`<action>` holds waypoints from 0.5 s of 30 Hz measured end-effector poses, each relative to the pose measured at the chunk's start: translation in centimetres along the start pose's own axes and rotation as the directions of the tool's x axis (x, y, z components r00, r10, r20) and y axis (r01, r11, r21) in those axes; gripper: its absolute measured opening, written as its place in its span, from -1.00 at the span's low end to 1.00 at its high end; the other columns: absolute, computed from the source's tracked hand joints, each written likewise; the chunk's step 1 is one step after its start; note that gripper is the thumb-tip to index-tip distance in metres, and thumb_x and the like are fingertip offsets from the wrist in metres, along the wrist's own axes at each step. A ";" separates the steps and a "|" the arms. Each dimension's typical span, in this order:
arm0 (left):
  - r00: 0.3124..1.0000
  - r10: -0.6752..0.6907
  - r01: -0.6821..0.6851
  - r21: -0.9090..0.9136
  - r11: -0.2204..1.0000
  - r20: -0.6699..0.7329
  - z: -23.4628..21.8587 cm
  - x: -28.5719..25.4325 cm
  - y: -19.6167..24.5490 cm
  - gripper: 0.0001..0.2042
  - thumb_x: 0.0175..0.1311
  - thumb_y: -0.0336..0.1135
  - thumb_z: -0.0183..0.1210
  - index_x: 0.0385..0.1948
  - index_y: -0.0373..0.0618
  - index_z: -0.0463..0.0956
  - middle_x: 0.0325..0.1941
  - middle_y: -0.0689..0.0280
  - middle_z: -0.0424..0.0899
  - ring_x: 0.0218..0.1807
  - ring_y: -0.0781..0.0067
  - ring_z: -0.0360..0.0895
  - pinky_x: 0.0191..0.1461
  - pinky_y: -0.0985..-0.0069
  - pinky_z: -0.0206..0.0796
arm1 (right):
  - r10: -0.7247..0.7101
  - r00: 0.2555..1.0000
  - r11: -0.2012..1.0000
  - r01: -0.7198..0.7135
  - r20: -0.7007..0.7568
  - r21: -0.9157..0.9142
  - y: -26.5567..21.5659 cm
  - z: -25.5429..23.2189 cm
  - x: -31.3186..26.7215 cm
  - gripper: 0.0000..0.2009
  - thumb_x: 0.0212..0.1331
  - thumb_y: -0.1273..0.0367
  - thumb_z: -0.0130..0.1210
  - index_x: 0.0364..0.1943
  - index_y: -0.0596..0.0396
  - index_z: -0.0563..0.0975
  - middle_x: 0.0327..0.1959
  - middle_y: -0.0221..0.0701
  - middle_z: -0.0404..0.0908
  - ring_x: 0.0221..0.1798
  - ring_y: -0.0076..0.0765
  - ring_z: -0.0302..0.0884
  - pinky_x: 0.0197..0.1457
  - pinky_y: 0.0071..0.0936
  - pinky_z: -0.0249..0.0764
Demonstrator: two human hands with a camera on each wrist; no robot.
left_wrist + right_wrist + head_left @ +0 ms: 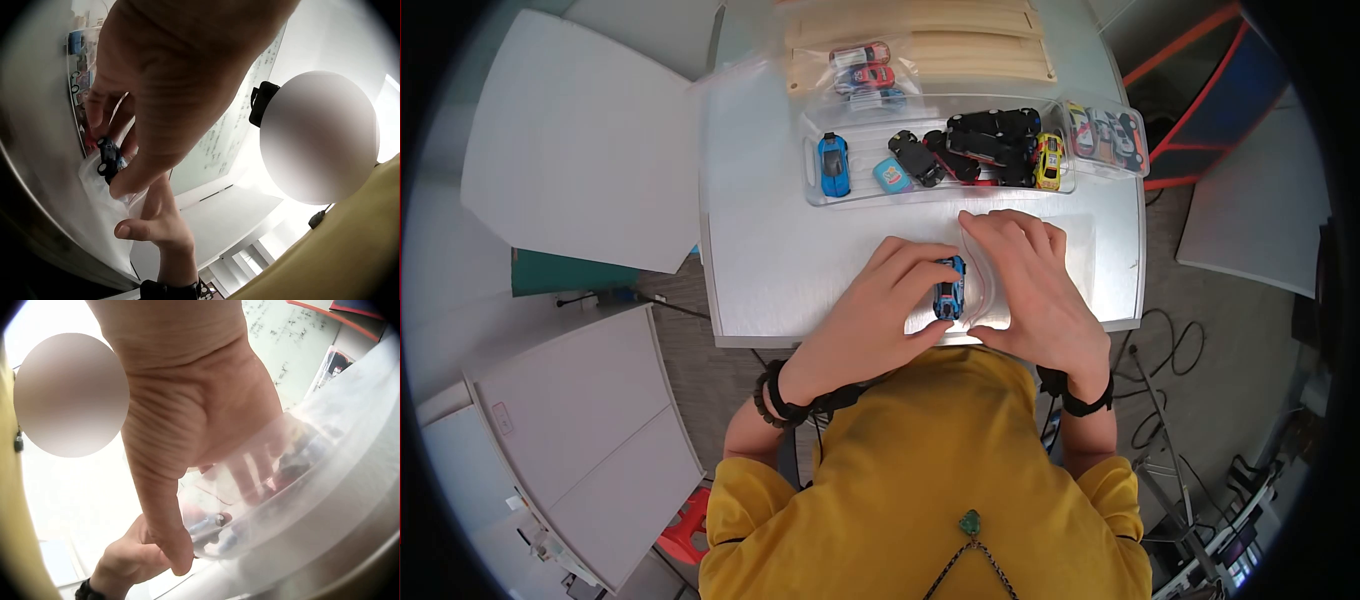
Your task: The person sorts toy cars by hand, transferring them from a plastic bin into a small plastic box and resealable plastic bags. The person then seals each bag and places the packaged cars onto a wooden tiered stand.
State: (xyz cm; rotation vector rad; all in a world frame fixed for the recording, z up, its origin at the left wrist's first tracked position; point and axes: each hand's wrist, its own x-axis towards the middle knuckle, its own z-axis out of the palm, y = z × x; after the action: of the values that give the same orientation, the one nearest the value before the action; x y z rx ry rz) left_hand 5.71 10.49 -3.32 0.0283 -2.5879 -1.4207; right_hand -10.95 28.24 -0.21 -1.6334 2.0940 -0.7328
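Observation:
In the head view a blue toy car [948, 288] stands over the front part of the table. My left hand [875, 300] pinches it between thumb and fingers; the left wrist view shows its dark wheels [102, 168] by the thumb tip. My right hand [1040, 295] is just to the right of the car, thumb spread away from its extended fingers. A clear plastic bag [1082, 245] lies under and beside that hand. Through the bag's film [337, 462] in the right wrist view I see the right fingers, while the thumb [175, 550] shows in front.
Beyond the hands sits a clear tray [870, 200] with a blue car [834, 165], several black cars [995, 135] and a yellow car [1049, 162]. A small clear box [1138, 168] of cars adjoins it. Farther back are bagged cars [865, 78] and wooden boards [960, 60].

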 end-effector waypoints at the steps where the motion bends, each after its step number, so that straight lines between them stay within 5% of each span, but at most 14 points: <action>1: 1.000 -0.002 0.002 -0.002 1.000 -0.006 0.3 0.1 -0.1 -0.55 0.12 -0.45 0.47 0.08 -0.16 0.54 0.31 0.16 0.57 0.26 -0.04 0.47 0.33 0.13 0.44 | -0.003 1.000 1.000 0.003 0.000 0.005 0.1 0.0 0.1 0.18 -0.33 0.46 0.64 0.61 0.02 0.27 0.43 -0.26 0.44 0.45 0.05 0.35 0.45 0.00 0.18; 3: 0.998 0.033 -0.032 0.016 0.999 -0.058 1.0 0.1 -0.4 -0.50 0.04 -0.45 0.52 0.09 -0.13 0.60 0.28 0.19 0.63 0.14 -0.01 0.52 0.26 0.17 0.46 | -0.003 1.000 1.000 0.003 0.000 0.011 0.1 0.2 0.1 0.18 -0.33 0.46 0.63 0.61 0.02 0.27 0.43 -0.26 0.44 0.45 0.05 0.35 0.45 0.00 0.18; 15: 0.998 0.033 -0.032 0.019 0.999 -0.061 2.3 0.4 -1.9 -0.61 0.25 -0.44 0.46 0.13 -0.15 0.67 0.24 0.17 0.61 0.17 0.07 0.62 0.19 0.25 0.56 | -0.032 0.999 0.999 0.032 0.010 0.034 0.1 0.5 0.3 0.16 -0.30 0.46 0.61 0.61 0.01 0.28 0.42 -0.24 0.44 0.45 0.06 0.35 0.44 -0.03 0.21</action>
State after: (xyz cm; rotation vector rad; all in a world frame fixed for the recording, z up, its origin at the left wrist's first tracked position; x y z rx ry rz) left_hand 4.77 11.38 -6.05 0.0318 -2.5399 -1.3631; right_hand -10.80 27.86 -0.65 -1.6527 2.0416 -0.7647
